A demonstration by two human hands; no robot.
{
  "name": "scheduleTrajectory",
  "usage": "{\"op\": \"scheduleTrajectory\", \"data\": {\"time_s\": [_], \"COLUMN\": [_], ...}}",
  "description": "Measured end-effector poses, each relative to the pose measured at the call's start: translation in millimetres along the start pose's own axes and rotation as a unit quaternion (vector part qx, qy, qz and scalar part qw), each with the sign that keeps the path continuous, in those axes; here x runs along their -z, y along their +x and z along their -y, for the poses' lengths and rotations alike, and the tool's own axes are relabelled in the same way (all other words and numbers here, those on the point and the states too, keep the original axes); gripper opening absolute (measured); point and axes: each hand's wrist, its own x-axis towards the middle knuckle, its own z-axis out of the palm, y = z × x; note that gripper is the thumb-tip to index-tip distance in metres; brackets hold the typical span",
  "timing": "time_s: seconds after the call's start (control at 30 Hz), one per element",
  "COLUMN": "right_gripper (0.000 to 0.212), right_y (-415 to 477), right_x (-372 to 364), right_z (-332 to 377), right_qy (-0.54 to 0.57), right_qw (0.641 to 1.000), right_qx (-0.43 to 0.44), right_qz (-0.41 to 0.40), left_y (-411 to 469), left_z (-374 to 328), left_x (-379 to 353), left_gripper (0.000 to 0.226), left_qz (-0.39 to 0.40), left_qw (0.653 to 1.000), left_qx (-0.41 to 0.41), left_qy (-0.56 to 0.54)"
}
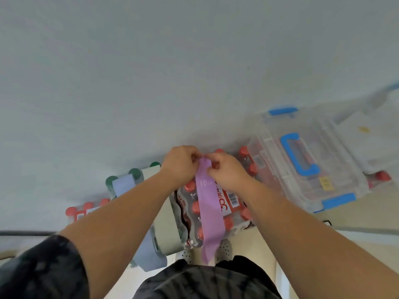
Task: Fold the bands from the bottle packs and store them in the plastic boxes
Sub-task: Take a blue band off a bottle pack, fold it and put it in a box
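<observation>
A purple band [209, 214] marked "10" hangs down over a shrink-wrapped pack of red-capped bottles [232, 209]. My left hand [180, 164] and my right hand [225, 169] both pinch the band's top end, fingers touching each other above the pack. The band's lower end dangles free near my feet. To the left, a pack of green-capped bottles [135, 173] carries a blue-grey band [123, 184] and a pale green band [166, 225]. A clear plastic box [313, 162] with a blue handle and blue latches stands at the right, lid closed.
Another pack of red-capped bottles [86, 210] sits at the far left by the white wall [151, 72]. More red caps [381, 175] show beyond the box. A second clear lidded box [367, 134] lies behind the first. My white shoes [224, 249] are below the packs.
</observation>
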Motion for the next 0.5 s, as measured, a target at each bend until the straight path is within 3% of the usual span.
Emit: {"op": "scheduleTrajectory", "data": {"time_s": [0.23,0.37,0.5], "right_gripper": [0.063,0.055,0.044], "right_y": [11,13,9], "right_x": [-3,-5,-14], "right_z": [-9,-19,-10], "right_qy": [-0.199,-0.180,-0.117], "right_qw": [0.977,0.981,0.984], "right_qx": [0.051,0.065,0.122], "right_qz": [0.060,0.005,-0.056], "left_y": [-7,-21,-48], "left_z": [3,0,0], "left_x": [-11,-17,-10], "left_gripper": [0.037,0.041,0.028], "left_qz": [0.040,0.015,-0.076], "left_qw": [0.991,0.991,0.989], "left_qx": [0.036,0.074,0.100], "left_qy": [0.119,0.115,0.075]}}
